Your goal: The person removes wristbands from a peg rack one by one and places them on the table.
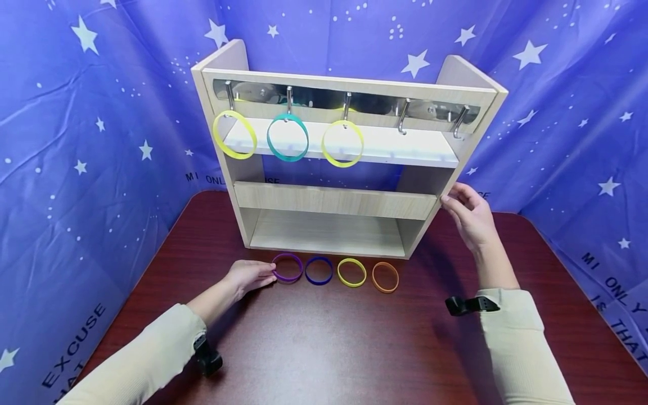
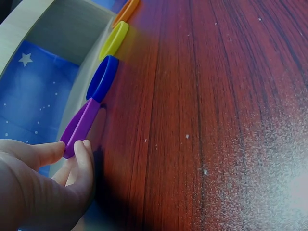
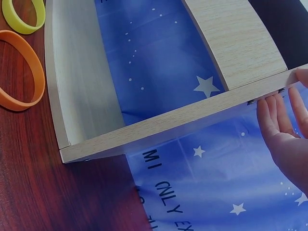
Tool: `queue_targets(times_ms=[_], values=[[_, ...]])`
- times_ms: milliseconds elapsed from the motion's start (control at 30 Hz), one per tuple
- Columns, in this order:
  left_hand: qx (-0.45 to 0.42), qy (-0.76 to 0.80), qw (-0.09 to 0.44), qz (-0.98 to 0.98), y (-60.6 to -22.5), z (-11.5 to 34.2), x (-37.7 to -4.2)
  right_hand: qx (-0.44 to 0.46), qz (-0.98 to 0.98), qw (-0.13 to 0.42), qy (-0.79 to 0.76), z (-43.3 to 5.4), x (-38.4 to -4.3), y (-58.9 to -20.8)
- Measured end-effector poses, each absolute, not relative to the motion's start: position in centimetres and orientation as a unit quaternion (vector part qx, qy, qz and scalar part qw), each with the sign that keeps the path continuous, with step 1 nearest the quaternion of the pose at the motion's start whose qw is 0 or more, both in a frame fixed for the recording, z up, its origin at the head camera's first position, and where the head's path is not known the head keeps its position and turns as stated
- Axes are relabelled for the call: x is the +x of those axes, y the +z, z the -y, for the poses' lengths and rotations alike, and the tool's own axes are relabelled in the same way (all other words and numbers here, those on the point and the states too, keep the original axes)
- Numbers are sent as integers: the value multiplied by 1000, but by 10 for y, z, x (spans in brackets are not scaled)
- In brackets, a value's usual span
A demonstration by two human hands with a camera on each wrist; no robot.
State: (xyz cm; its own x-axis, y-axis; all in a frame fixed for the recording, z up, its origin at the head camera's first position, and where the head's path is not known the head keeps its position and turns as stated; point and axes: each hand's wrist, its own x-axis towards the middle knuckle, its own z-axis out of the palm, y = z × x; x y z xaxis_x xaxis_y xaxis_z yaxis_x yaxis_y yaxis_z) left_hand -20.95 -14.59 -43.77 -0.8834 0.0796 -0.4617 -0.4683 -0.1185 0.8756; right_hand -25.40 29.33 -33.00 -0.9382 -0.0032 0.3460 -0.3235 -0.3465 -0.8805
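My left hand (image 1: 248,277) pinches the near-left edge of a purple silicone wristband (image 2: 86,118) between thumb and fingers. That band is tilted up in the left wrist view, its far end by a blue wristband (image 2: 112,70). Further along the row lie a yellow wristband (image 2: 117,42) and an orange wristband (image 3: 36,72). At the right side panel of a pale wooden rack (image 1: 336,199), my right hand (image 1: 473,216) grips the panel, thumb by the front edge and fingers against the outer face.
Along the rack's top, metal hooks hold a yellow band (image 1: 238,156), a teal band (image 1: 288,159) and another yellow band (image 1: 341,165). The two right hooks (image 1: 403,117) hold no band. Dark red table (image 1: 314,349) below; blue star-printed curtain (image 1: 126,101) behind and around.
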Motion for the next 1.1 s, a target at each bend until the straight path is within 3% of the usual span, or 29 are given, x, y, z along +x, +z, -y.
queue_targets(times_ms=[500,1100], values=[[-149,691,175,-685,-436,140,-211,147,559,103,810,-294,-254,-329],[-131,601,109,-781,-431,140,-211,144,563,98,808,-294,-254,-330]])
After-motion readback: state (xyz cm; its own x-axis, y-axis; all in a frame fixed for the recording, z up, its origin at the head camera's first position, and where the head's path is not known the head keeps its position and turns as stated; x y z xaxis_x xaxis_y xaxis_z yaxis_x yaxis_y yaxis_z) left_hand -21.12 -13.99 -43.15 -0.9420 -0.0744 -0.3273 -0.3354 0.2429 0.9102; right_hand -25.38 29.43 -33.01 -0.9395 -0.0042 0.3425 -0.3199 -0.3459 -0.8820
